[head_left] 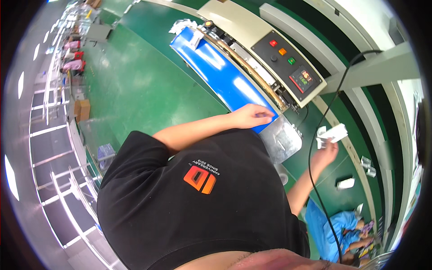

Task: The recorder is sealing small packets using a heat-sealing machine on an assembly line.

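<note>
My left hand [253, 116] rests at the near end of the blue sloping surface [227, 78] of a bench machine. Its fingers are curled in toward the thumb, and nothing shows between them. Out to the right, my right hand [326, 154] has its fingers closed on the near edge of a small white packet [335, 133]. More white material lies against that packet's left side. Between my hands, a shiny metal plate [284, 143] carries a small pale strip.
The cream machine's control panel [288, 63] has coloured buttons and a lit display. A black cable [311, 157] hangs across the right. White packets [345, 183] and clear pieces [368, 166] lie on the green table. A person in blue [335, 229] sits lower right.
</note>
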A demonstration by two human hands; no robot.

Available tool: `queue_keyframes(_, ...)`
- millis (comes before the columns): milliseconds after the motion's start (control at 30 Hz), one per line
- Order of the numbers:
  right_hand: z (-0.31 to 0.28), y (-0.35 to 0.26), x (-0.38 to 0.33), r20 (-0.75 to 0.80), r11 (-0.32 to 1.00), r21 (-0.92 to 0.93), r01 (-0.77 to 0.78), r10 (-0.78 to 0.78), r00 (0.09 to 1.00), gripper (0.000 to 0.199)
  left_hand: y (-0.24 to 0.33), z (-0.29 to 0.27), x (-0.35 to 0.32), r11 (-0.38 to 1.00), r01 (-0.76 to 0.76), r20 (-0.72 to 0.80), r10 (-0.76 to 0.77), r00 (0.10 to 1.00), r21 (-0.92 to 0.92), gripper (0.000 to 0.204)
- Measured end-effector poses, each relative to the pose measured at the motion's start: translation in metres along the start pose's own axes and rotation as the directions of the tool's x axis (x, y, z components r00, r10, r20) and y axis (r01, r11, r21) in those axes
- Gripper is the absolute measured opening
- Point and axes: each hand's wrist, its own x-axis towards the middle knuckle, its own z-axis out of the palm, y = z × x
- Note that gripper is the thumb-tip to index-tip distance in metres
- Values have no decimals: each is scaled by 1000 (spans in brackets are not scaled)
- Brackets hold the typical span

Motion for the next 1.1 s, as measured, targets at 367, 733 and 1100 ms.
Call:
queue_keyframes(367, 109, 20, -163, 103, 934, -18, -357, 357, 928, 22, -28, 19, 25, 910, 192, 86, -172, 981, -367, 16)
queue_keyframes(733, 134, 30, -146, 36, 875, 149, -460, 460, 887, 9, -30, 2, 44, 892, 336, 61, -333, 941, -302, 21)
queue_keyframes(1100, 139, 40, -133, -78, 887, 129, -443, 454, 887, 11, -21, 9, 53, 767, 390, 8, -449, 893, -509, 17)
